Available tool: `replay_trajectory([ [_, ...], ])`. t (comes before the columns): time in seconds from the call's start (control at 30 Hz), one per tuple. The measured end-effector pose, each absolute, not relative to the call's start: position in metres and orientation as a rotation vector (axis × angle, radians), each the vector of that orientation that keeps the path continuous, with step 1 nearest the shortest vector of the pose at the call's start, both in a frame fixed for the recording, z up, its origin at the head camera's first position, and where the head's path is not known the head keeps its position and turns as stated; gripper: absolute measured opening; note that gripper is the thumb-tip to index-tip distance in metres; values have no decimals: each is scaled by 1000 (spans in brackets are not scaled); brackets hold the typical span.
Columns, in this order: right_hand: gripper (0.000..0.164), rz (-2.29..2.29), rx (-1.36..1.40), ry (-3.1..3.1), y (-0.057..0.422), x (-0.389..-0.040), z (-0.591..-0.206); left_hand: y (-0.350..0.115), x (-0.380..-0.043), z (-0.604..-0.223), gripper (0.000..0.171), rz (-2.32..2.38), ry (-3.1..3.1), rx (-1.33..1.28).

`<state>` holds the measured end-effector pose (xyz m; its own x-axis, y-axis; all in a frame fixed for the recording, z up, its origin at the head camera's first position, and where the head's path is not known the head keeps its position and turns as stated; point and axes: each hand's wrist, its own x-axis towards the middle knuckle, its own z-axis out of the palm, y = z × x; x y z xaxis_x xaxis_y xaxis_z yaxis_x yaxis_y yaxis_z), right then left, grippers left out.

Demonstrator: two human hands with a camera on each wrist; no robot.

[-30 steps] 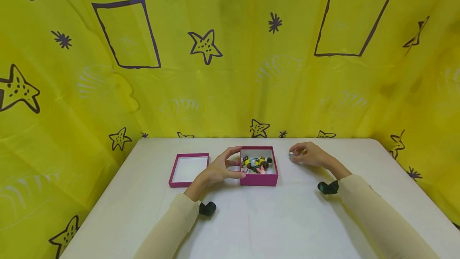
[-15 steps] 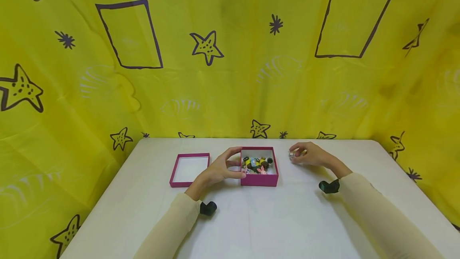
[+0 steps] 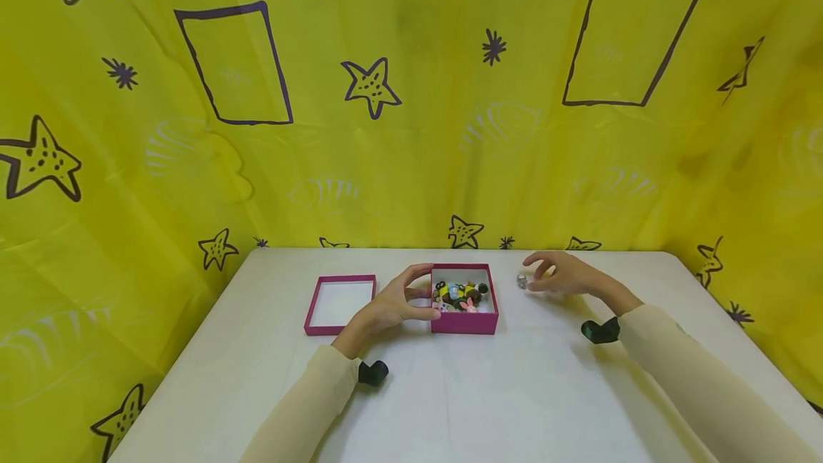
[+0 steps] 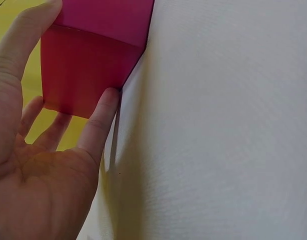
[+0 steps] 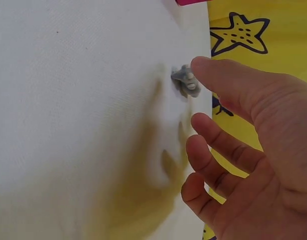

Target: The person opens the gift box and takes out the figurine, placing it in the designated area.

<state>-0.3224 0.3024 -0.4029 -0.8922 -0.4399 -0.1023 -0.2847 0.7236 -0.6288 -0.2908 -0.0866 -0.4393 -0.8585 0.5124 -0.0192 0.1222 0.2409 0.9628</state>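
Observation:
A small pink box stands uncovered on the white table, with several tiny colourful figurines inside it. My left hand holds the box at its left side, thumb at the near corner and index finger at the far one. In the left wrist view the thumb and fingers span the box's pink side wall. To the right of the box sits a small grey figurine on the table. My right hand is just right of it, fingers parted and holding nothing.
The box's pink-rimmed lid lies inside up on the table, left of the box. A yellow curtain with star drawings hangs along the back and sides.
My right hand has let go of the grey figurine and drawn slightly right, leaving it on the table. The left hand and box have stayed in place.

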Motion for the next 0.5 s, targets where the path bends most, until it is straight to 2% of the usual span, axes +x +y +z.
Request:
replay_trajectory([
  [0.2, 58, -917, -648, 2712, 303, -315, -388, -86, -293, -441, 89, 1656, 2185, 599],
  [0.5, 52, -920, -715, 2750, 294, -307, -374, -86, -291, -438, 88, 1665, 2174, 592],
])
